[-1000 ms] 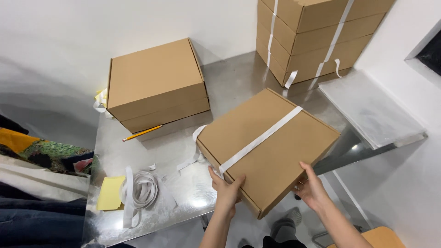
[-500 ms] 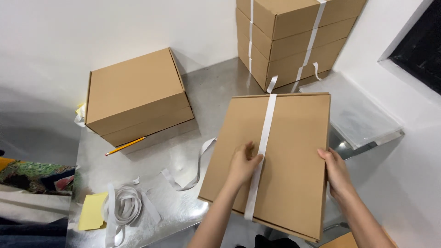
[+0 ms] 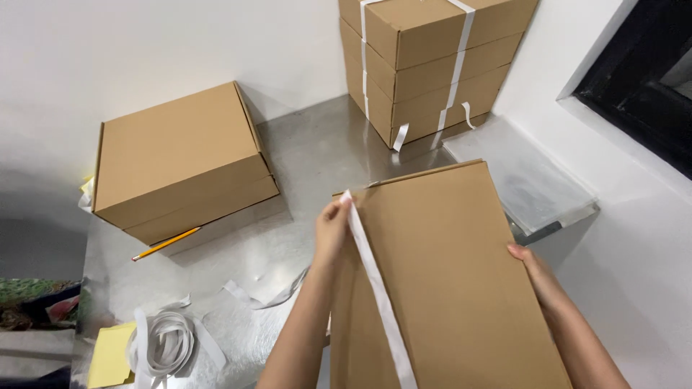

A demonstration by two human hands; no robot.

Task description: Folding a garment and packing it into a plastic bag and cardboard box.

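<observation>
2 hands share the work: our left hand fingers pinch the white strap at the far edge of the flat cardboard box on the tabletop, so we should keep it taut and centred while our right hand, fingers curled on the side edge, steadies.

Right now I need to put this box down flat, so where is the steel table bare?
The widest bare patch of table lies between the left box, the strapped stack and the held box. The near-left corner is crowded: pencil, strap coil, yellow pad.
</observation>
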